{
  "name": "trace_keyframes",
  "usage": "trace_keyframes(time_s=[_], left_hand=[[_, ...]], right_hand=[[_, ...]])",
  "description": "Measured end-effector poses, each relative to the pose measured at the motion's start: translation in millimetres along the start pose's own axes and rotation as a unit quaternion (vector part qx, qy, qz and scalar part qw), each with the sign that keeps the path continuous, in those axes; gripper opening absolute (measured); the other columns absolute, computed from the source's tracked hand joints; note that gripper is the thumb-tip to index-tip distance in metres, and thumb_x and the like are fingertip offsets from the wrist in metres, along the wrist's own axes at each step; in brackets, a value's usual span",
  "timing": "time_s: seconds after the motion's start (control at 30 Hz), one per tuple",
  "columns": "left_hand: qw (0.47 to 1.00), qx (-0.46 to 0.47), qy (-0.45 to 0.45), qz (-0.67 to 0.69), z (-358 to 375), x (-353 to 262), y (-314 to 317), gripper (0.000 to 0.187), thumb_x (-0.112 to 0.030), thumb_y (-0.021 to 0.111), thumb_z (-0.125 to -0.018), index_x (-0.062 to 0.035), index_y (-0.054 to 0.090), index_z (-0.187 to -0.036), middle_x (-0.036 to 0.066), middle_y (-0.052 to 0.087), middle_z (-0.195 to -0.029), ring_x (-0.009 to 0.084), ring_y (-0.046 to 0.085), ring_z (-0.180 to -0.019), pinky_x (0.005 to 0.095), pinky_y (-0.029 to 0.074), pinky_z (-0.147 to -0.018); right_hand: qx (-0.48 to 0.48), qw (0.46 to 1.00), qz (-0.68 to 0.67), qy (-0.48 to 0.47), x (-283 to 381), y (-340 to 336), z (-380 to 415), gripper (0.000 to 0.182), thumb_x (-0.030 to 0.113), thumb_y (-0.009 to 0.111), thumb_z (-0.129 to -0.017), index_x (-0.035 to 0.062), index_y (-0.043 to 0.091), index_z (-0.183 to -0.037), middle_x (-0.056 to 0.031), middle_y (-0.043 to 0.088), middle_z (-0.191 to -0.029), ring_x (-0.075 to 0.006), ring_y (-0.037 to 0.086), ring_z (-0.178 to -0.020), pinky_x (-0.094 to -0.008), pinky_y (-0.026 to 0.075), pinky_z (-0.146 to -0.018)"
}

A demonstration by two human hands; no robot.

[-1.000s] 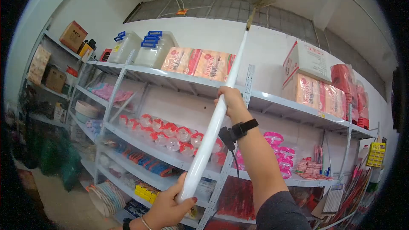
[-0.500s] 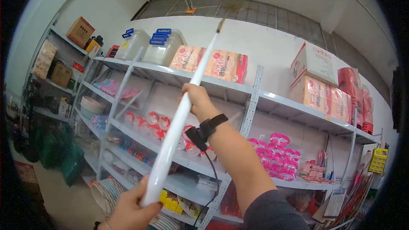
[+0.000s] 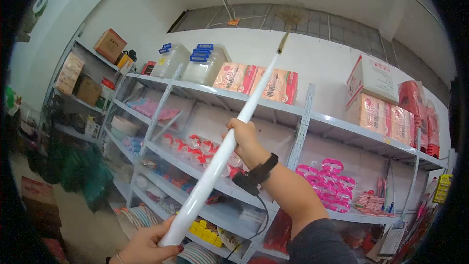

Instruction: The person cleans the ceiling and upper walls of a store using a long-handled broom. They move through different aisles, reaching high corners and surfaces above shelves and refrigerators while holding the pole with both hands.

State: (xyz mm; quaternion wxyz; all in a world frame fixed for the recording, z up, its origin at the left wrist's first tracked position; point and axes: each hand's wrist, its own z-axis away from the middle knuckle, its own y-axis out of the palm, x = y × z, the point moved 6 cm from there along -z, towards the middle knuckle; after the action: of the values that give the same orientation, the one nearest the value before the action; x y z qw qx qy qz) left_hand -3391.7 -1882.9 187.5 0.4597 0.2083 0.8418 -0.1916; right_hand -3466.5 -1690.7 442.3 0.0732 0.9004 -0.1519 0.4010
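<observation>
Over at the left, a brown cardboard box [image 3: 110, 45] sits on a high shelf. The left hand [image 3: 149, 244] is curled round the low end of a long, glossy white pole [image 3: 207, 178], which slants up past clear plastic bins with blue latches [image 3: 207, 66]. The right hand [image 3: 243, 139], closed, grips it farther up. The pole crosses before peach-and-pink wrapped packs [image 3: 234, 77], its wispy tan bristle head [image 3: 291, 18] up by the grey wall band [image 3: 337, 28]; I can't tell if they touch.
</observation>
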Motion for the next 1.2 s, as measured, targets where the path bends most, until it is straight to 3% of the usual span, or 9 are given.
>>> trace_keyframes(time_s=[0.1,0.4,0.67,0.8,0.87,0.9,0.93,1.07,1.2], left_hand=[[0.986,0.05,-0.02,0.16,4.1,-6.4,11.5,0.056,0.001,0.055,-0.069,-0.0021,0.038,-0.122,0.008,0.055,-0.083,0.0131,0.053,-0.064,0.0236,0.043,-0.057],[0.995,0.068,0.024,0.073,-19.5,-19.9,29.4,0.051,0.001,0.056,-0.07,-0.0013,0.042,-0.12,0.003,0.053,-0.08,0.0088,0.049,-0.058,0.0215,0.041,-0.052],[0.983,0.109,0.101,0.107,-46.6,-39.3,118.6,0.04,-0.004,0.057,-0.073,0.0006,0.047,-0.111,0.004,0.053,-0.083,0.0093,0.05,-0.064,0.0226,0.043,-0.056],[0.974,0.09,0.12,0.17,-54.2,-43.1,164.4,0.037,0.0,0.054,-0.071,0.0041,0.049,-0.107,0.006,0.054,-0.075,0.0119,0.051,-0.061,0.0227,0.042,-0.054],[0.997,0.048,0.068,0.008,-52.8,-63.9,171.8,0.035,0.002,0.054,-0.07,0.0038,0.05,-0.105,0.007,0.054,-0.076,0.0122,0.051,-0.061,0.0236,0.043,-0.054],[0.995,0.049,0.064,0.056,-57.0,-58.1,180.6,0.035,0.001,0.055,-0.07,0.0041,0.05,-0.104,0.007,0.054,-0.077,0.0127,0.051,-0.061,0.0239,0.043,-0.055],[0.992,0.051,0.056,0.102,-60.3,-50.5,189.8,0.034,0.001,0.055,-0.07,0.0044,0.05,-0.104,0.007,0.054,-0.077,0.0133,0.051,-0.061,0.0243,0.043,-0.055],[0.983,0.069,0.044,0.166,-49.8,-65.8,224.3,0.046,0.003,0.049,-0.072,0.0037,0.04,-0.117,0.009,0.054,-0.086,0.0156,0.051,-0.067,0.0239,0.042,-0.057],[0.969,0.072,0.121,0.201,-33.6,-91.2,267.7,0.051,0.003,0.047,-0.073,0.0024,0.035,-0.123,0.011,0.048,-0.106,0.0152,0.049,-0.079,0.0245,0.042,-0.059]], right_hand=[[-0.019,1.0,-0.004,-0.01,5.4,-12.0,12.0,0.021,0.003,0.052,-0.063,-0.0056,0.04,-0.077,-0.0126,0.043,-0.062,-0.0251,0.051,-0.045,-0.0375,0.045,-0.039],[-0.099,0.994,0.034,-0.021,20.6,-62.0,17.3,0.019,0.005,0.052,-0.063,-0.0047,0.041,-0.076,-0.0117,0.043,-0.058,-0.025,0.05,-0.043,-0.0372,0.044,-0.038],[-0.141,0.985,0.098,-0.025,53.6,-153.7,6.2,0.021,0.005,0.053,-0.064,-0.0085,0.044,-0.076,-0.0126,0.044,-0.057,-0.0263,0.053,-0.046,-0.0381,0.046,-0.038],[-0.158,0.961,0.223,-0.035,62.0,-196.8,12.9,0.029,0.023,0.057,-0.071,-0.0043,0.051,-0.078,-0.0118,0.054,-0.063,-0.0212,0.054,-0.05,-0.0367,0.047,-0.045],[-0.088,0.976,0.2,-0.006,47.1,-190.8,42.2,0.04,0.018,0.059,-0.071,-0.0023,0.04,-0.1,-0.014,0.053,-0.075,-0.0234,0.054,-0.057,-0.039,0.047,-0.044],[-0.138,0.952,0.269,-0.054,38.4,-190.9,58.5,0.054,0.015,0.061,-0.07,-0.0011,0.031,-0.112,-0.0161,0.054,-0.078,-0.0247,0.057,-0.062,-0.0402,0.047,-0.042],[-0.085,0.95,0.3,0.03,38.9,-184.6,94.6,0.068,0.017,0.061,-0.069,0.0029,0.019,-0.12,-0.0178,0.054,-0.078,-0.0266,0.058,-0.062,-0.0389,0.048,-0.042],[0.086,0.951,0.284,0.09,45.6,-197.4,183.2,0.072,0.019,0.059,-0.071,0.0057,0.01,-0.123,-0.0192,0.055,-0.077,-0.0241,0.054,-0.045,-0.0328,0.045,-0.033],[0.134,0.96,0.219,0.115,65.5,-219.0,263.1,0.076,0.016,0.056,-0.074,0.0072,0.005,-0.129,-0.0154,0.053,-0.075,-0.0193,0.051,-0.04,-0.0289,0.041,-0.031]])
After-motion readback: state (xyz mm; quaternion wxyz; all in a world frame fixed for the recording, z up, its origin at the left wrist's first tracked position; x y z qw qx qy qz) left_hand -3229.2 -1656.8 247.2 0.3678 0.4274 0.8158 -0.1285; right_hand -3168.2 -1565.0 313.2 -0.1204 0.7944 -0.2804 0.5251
